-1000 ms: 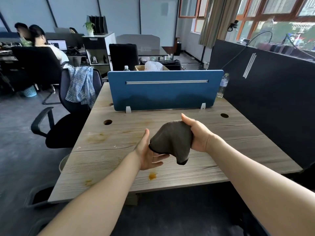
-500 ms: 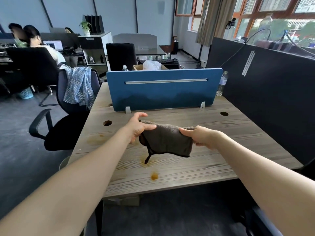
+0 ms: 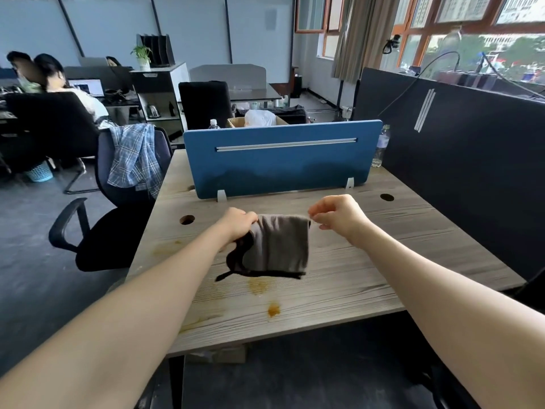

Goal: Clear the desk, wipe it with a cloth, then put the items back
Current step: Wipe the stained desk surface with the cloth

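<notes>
No writing is legible anywhere. Mid-frame, both arms reach forward over the bench (image 3: 368,261). The left hand (image 3: 237,224) grips the upper left corner of the cloth (image 3: 280,246); the right hand (image 3: 339,218) pinches its upper right corner. The cloth hangs between them above brown stains (image 3: 272,309) on the bench.

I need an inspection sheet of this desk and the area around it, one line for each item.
Surface: wooden desk bears orange-brown stains.
Job's things: grey cloth held up above the desk.
Clutter: nothing seen on the near desktop; water bottle beside the blue divider.
Grippers: left hand grips the cloth's top left corner; right hand pinches the top right.
Cables: black cable over the dark partition.
Surroundings: chair with plaid shirt; people at a far desk.
</notes>
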{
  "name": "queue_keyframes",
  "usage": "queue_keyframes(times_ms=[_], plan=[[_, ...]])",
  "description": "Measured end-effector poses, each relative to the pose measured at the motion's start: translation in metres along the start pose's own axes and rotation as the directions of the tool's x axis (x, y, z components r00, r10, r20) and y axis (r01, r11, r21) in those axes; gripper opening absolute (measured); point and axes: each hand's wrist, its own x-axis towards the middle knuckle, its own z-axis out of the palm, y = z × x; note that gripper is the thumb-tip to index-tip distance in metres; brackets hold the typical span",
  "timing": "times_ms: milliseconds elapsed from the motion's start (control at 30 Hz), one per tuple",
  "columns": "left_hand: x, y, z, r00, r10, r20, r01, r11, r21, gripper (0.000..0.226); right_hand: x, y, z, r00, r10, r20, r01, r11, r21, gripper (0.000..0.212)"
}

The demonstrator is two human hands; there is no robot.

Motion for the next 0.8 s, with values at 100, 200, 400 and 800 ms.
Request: queue_keyframes(times_ms=[100, 200, 400, 800], plan=[[-0.005, -0.001, 0.015, 0.994, 0.049, 0.093, -0.041, 0.995, -0.090, 0.019, -0.001, -0.004, 0.021, 0.999, 0.018, 0.050, -0.019, 0.999, 0.025, 0.012], [-0.005, 0.001, 0.011, 0.976, 0.191, 0.106, -0.193, 0.981, 0.002, 0.014, 0.001, 0.002, 0.042, 0.996, 0.036, 0.085, -0.025, 0.992, -0.124, 0.024], [-0.005, 0.006, -0.019, 0.896, 0.255, 0.363, -0.288, 0.957, 0.039, 0.016, 0.009, -0.016, 0.067, 0.952, -0.104, 0.286, 0.181, 0.949, -0.258, 0.056], [0.000, -0.035, -0.026, 0.983, 0.078, 0.165, -0.063, 0.994, -0.090, 0.023, 0.017, -0.023, 0.081, 0.954, 0.118, 0.277, -0.045, 0.966, -0.255, 0.009]])
